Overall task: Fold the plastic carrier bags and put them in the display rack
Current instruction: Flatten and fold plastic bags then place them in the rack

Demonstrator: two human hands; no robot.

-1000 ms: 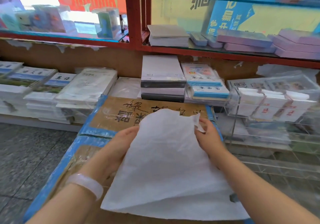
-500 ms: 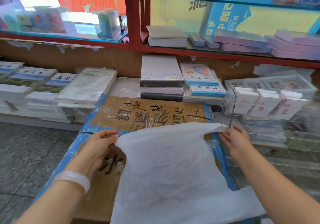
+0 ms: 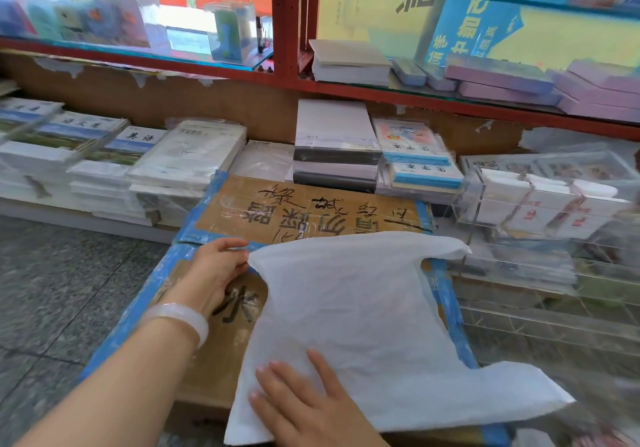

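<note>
Two hands flatten white carrier bag (image 3: 349, 311) for folding: left hand (image 3: 216, 273) pinches handle edge taut, right hand (image 3: 304, 401) presses flat, fingers straight

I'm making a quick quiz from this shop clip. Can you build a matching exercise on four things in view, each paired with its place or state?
Things:
1. left hand
2. right hand
3. white carrier bag
4. clear acrylic rack

Places or states:
A. spread over the taped cardboard
B. standing to the right, holding white packs
C. pinching the bag's far left corner
D. pressing flat on the bag's near edge

Pairs: 1-C, 2-D, 3-A, 4-B
</note>
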